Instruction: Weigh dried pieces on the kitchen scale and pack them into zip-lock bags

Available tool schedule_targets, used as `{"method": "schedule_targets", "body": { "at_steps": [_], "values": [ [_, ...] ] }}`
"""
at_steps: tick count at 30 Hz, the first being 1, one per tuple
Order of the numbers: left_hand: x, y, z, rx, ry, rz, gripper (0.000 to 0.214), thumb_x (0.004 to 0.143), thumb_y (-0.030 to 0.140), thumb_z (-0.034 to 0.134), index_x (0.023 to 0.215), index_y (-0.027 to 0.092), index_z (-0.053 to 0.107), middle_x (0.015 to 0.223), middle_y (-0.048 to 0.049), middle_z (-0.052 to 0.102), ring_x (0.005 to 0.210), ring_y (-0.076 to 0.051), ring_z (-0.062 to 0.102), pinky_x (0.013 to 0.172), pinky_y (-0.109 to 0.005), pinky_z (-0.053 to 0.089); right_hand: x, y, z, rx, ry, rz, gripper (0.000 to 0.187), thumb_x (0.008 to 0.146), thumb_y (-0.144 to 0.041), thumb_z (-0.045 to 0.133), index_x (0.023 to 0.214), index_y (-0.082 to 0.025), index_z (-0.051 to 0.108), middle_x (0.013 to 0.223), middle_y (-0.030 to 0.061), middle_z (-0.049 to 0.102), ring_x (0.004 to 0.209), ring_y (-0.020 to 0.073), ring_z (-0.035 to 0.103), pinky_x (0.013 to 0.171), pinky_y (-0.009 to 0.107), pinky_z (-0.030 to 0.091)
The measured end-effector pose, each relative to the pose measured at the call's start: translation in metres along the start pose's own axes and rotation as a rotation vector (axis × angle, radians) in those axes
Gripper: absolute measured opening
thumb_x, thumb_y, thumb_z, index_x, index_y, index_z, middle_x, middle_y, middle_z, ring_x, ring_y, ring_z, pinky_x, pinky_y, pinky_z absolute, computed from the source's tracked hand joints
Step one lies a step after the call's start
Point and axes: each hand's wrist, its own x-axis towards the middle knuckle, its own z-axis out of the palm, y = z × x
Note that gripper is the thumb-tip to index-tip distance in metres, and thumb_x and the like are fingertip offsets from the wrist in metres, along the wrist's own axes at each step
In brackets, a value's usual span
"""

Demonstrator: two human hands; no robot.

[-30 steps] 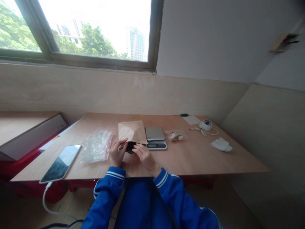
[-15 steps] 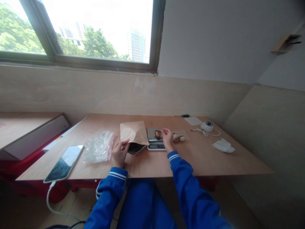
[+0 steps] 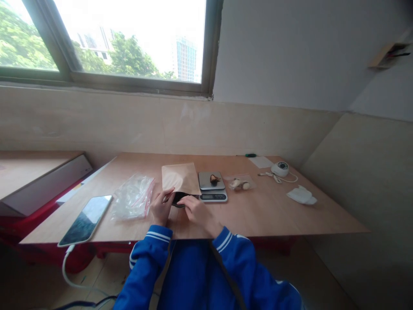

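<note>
A brown kraft-paper envelope (image 3: 180, 178), the only one here, stands tilted on the desk (image 3: 264, 217) just in front of the person, its long axis running roughly from 12 to 6 o'clock. The left hand (image 3: 161, 206) is the nearer to it, at about 7 o'clock, its fingers (image 3: 167, 196) pinched together on the envelope's lower left edge. The right hand (image 3: 200, 214) lies at about 5 o'clock, its fingers (image 3: 191, 202) curved over a dark glossy object (image 3: 179, 198) at the envelope's lower edge. I cannot tell whether those fingers grip the object or only rest on it, nor whether it is partly inside the envelope.

At about 2 o'clock from the hands stands one digital kitchen scale (image 3: 206, 181) with a silver platform, carrying one small dark-brown piece (image 3: 214, 179). Just beyond it lies one clear plastic bag (image 3: 240, 183) holding at least two pale lumps. At about 9 o'clock lie one crumpled zip-lock bag (image 3: 132, 197) with red seal strips and one black-screened phone (image 3: 85, 220) with a white cable (image 3: 64, 269). Toward 3 o'clock sit one round white device (image 3: 280, 168) and one crumpled white cloth (image 3: 301, 195).
</note>
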Motion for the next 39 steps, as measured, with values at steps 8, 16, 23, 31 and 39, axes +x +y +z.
{"method": "schedule_targets", "body": {
  "at_steps": [8, 16, 23, 31, 39],
  "values": [
    [-0.001, -0.003, 0.000, -0.001, 0.000, 0.000, 0.018, 0.083, 0.038, 0.063, 0.090, 0.023, 0.071, 0.083, -0.0020, 0.073, 0.075, -0.016, 0.068, 0.069, -0.027, 0.054, 0.032, -0.014, 0.036, -0.493, -0.284, 0.179, 0.036, 0.087, -0.002, 0.044, 0.119, -0.006, 0.059, 0.121, 0.0163, 0.062, 0.114, 0.0245, 0.056, 0.100, 0.036, 0.046],
    [-0.002, -0.006, 0.002, -0.049, -0.006, -0.042, 0.019, 0.084, 0.035, 0.062, 0.094, 0.022, 0.071, 0.087, -0.0028, 0.072, 0.077, -0.015, 0.067, 0.066, -0.026, 0.053, 0.033, -0.012, 0.033, -0.524, -0.311, 0.225, 0.028, 0.090, -0.005, 0.046, 0.114, -0.009, 0.061, 0.114, 0.0164, 0.065, 0.098, 0.0241, 0.064, 0.079, 0.034, 0.056],
    [-0.002, -0.003, -0.001, -0.041, 0.018, -0.045, 0.018, 0.084, 0.033, 0.062, 0.094, 0.022, 0.071, 0.086, -0.0029, 0.072, 0.076, -0.016, 0.067, 0.069, -0.028, 0.054, -0.001, -0.026, 0.005, -0.040, -0.003, 0.216, 0.029, 0.091, -0.005, 0.044, 0.108, -0.014, 0.066, 0.108, 0.0094, 0.069, 0.103, 0.0189, 0.063, 0.092, 0.032, 0.052],
    [-0.002, -0.002, -0.001, -0.040, 0.015, -0.102, 0.020, 0.083, 0.037, 0.061, 0.092, 0.022, 0.072, 0.087, -0.0025, 0.072, 0.078, -0.016, 0.067, 0.070, -0.028, 0.055, -0.021, -0.025, -0.087, 0.394, 0.309, 0.228, 0.017, 0.091, -0.023, 0.055, 0.098, -0.021, 0.070, 0.099, 0.0041, 0.073, 0.096, 0.0169, 0.068, 0.086, 0.029, 0.054],
    [-0.002, -0.003, 0.000, -0.052, 0.022, -0.107, 0.019, 0.083, 0.035, 0.062, 0.092, 0.022, 0.072, 0.087, -0.0026, 0.071, 0.078, -0.015, 0.067, 0.072, -0.028, 0.057, -0.003, 0.049, -0.074, -0.144, 0.345, 0.397, 0.026, 0.092, -0.018, 0.046, 0.101, -0.018, 0.070, 0.101, 0.0079, 0.072, 0.096, 0.0204, 0.063, 0.088, 0.035, 0.049]
  ]
}}
